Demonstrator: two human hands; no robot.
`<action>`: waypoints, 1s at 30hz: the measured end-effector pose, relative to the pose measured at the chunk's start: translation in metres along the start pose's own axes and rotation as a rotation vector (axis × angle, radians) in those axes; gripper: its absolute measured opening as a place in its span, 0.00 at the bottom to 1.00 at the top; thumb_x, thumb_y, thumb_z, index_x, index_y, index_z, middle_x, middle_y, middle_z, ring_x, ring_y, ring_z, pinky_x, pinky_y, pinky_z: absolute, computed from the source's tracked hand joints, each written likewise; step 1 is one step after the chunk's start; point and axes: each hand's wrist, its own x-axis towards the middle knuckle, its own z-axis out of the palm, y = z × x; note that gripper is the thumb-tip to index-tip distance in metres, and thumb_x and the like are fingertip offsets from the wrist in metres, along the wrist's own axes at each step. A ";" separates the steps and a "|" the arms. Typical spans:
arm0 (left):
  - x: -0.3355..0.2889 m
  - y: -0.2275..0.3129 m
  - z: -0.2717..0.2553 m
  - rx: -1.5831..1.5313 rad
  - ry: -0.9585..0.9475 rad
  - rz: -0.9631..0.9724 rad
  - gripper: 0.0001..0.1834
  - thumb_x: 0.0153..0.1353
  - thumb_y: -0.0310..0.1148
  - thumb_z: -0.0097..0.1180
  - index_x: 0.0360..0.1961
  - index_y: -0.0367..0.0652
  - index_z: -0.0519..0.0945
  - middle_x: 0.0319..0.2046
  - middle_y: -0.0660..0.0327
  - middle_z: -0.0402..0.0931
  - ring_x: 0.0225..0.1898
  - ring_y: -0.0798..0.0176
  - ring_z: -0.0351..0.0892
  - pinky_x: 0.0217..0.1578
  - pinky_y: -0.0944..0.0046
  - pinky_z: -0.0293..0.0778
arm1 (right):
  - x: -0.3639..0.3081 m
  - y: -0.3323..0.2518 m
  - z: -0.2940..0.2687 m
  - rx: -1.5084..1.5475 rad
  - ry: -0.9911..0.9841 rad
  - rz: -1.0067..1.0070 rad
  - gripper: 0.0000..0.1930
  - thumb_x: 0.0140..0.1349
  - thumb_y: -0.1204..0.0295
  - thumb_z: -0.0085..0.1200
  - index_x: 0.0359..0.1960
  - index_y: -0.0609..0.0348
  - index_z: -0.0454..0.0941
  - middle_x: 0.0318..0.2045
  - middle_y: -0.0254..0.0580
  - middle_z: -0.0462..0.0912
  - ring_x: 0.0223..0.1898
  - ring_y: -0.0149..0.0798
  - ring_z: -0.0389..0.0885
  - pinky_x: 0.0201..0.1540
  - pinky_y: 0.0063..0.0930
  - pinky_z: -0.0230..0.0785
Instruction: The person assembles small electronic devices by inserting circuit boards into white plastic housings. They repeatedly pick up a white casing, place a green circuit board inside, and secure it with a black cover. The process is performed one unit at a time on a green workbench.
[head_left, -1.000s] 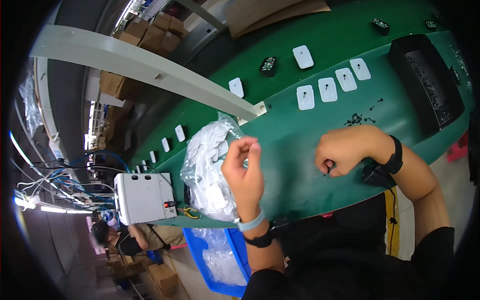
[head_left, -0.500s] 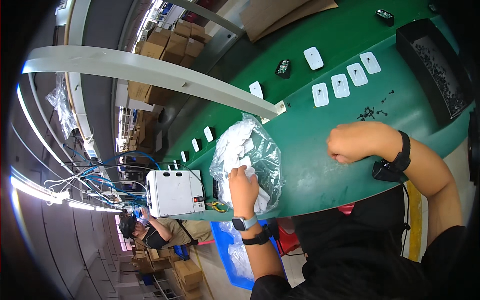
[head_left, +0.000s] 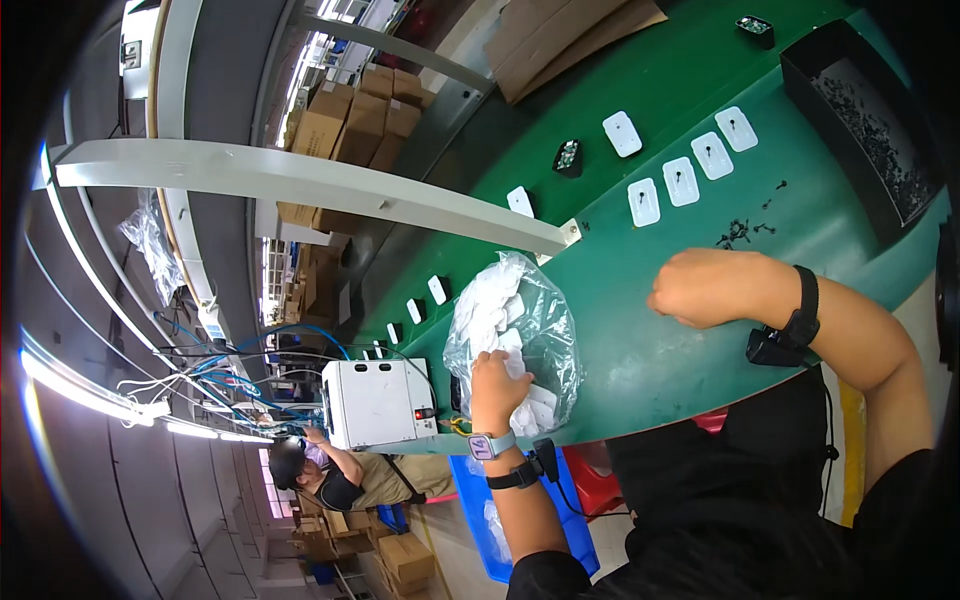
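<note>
Fingers of the left hand (head_left: pixel 497 385) reach into a clear plastic bag (head_left: pixel 515 335) of white parts lying at the near edge of the green table (head_left: pixel 640 350), grasping its contents. Right hand (head_left: pixel 705 287) rests clenched on the table just beside it. Farther off lie loose black screws (head_left: pixel 738 230), white plates (head_left: pixel 690 175) and a black tray (head_left: pixel 865 125).

Bag (head_left: pixel 520 335): clear plastic, crumpled, filled with white parts.
Position: lying at the tabletop's (head_left: pixel 640 350) near edge.

Four white plates (head_left: pixel 681 181) lie on the green belt, beside one black tray (head_left: pixel 800 70) and one clear bag (head_left: pixel 520 340).
</note>
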 end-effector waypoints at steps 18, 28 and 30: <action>0.033 0.135 -0.012 -1.530 0.303 0.247 0.10 0.67 0.17 0.52 0.47 0.40 0.75 0.49 0.55 0.76 0.49 0.63 0.78 0.50 0.61 0.78 | 0.014 0.010 -0.022 0.952 0.675 -0.060 0.08 0.58 0.79 0.63 0.39 0.64 0.81 0.32 0.38 0.85 0.33 0.29 0.83 0.42 0.25 0.76; 0.084 0.194 0.004 -2.220 -0.083 0.332 0.11 0.68 0.21 0.49 0.51 0.37 0.72 0.51 0.50 0.75 0.55 0.53 0.78 0.56 0.52 0.76 | 0.016 0.026 -0.015 0.785 0.885 0.061 0.09 0.58 0.79 0.62 0.41 0.65 0.80 0.34 0.40 0.85 0.34 0.30 0.83 0.39 0.26 0.76; 0.081 0.197 0.015 -2.066 0.013 0.258 0.14 0.66 0.20 0.55 0.52 0.35 0.72 0.51 0.50 0.76 0.54 0.56 0.79 0.54 0.57 0.78 | 0.017 0.029 -0.012 0.715 0.912 0.078 0.09 0.58 0.79 0.62 0.40 0.65 0.79 0.33 0.40 0.84 0.32 0.32 0.83 0.38 0.26 0.76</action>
